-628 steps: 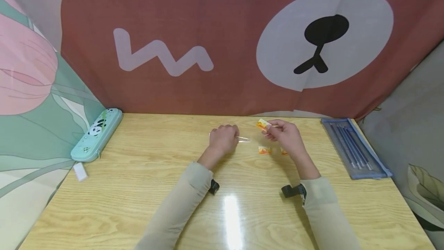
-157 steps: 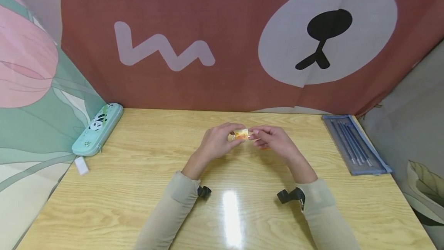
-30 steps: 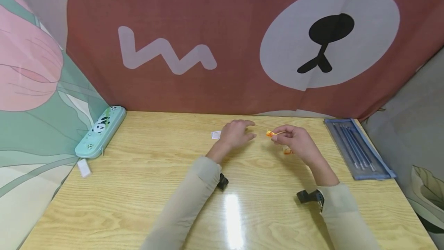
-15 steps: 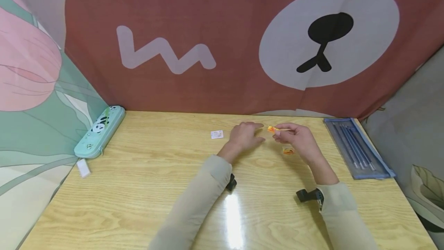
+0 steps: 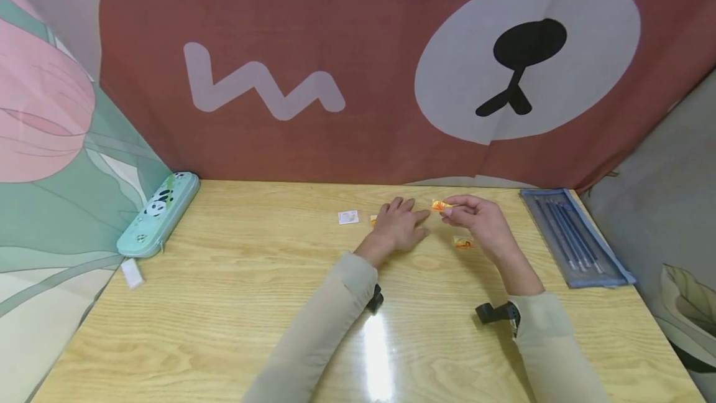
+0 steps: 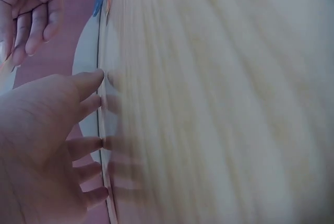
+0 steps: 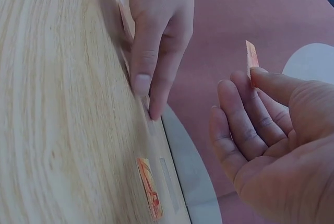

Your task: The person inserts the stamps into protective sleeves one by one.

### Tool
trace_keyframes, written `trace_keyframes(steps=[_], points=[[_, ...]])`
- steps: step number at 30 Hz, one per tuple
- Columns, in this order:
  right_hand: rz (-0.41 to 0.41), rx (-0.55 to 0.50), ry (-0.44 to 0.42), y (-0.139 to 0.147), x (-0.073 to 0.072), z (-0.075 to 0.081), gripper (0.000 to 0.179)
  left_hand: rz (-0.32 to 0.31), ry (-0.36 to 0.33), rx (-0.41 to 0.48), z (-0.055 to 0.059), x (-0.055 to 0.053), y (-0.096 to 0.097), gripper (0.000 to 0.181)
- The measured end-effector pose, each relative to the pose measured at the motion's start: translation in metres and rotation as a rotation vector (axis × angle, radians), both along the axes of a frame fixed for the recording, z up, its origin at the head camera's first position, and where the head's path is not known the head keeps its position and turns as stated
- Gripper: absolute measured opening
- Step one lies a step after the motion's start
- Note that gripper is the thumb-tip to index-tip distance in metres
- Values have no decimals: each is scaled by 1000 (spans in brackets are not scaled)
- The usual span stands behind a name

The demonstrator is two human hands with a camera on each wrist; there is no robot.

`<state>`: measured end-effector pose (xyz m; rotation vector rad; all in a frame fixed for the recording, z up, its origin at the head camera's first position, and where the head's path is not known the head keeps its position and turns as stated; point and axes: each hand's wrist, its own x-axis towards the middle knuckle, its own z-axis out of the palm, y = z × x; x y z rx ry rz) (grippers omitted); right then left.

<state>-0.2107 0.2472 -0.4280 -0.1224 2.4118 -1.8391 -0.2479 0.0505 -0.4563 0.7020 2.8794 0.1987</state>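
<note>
In the head view my right hand [image 5: 477, 221] pinches a small, thin orange-and-yellow printed piece [image 5: 440, 206] between thumb and fingers, above the table. The right wrist view shows that piece [image 7: 252, 63] edge-on at the thumb tip. Fingers spread, my left hand [image 5: 396, 226] reaches palm down at the table; its fingertips [image 6: 94, 143] are at or just above the surface. Partly hidden by the left hand is a yellow piece [image 5: 373, 220]. A small white printed card [image 5: 348, 217] lies left of it. Another orange piece [image 5: 463, 242] lies below the right hand.
A light-blue panda pencil case [image 5: 158, 215] stands at the back left, with a small white block [image 5: 132, 273] before it. At the right lies a blue mesh zip pouch [image 5: 578, 238] holding several pencils. A red printed cloth [image 5: 268, 148] hangs behind the table [image 5: 224, 303].
My left hand has moved right and spread its fingers, uncovering the white card and part of a yellow piece. The right hand still holds its orange piece, almost unmoved.
</note>
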Motion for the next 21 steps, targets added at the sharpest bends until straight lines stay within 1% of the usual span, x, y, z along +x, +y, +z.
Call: trace_keyframes(steps=[4,8,14,17,19,21], points=[[-4,9,-12,-1,0,2,42,18,48,-7,1,0,-3,44],[-14,-1,-17,-2,1,3,44,23,101,15,4,0,-4,33],[-19,-29,-18,-2,1,5,42,44,133,61,6,1,-3,18],[-16,-52,-18,-3,0,5,41,49,156,71,6,0,-3,14],[-13,-82,-21,-4,-1,5,39,54,172,98,6,1,-3,16],[-14,-121,-24,-5,-1,6,35,66,167,167,9,1,-4,16]])
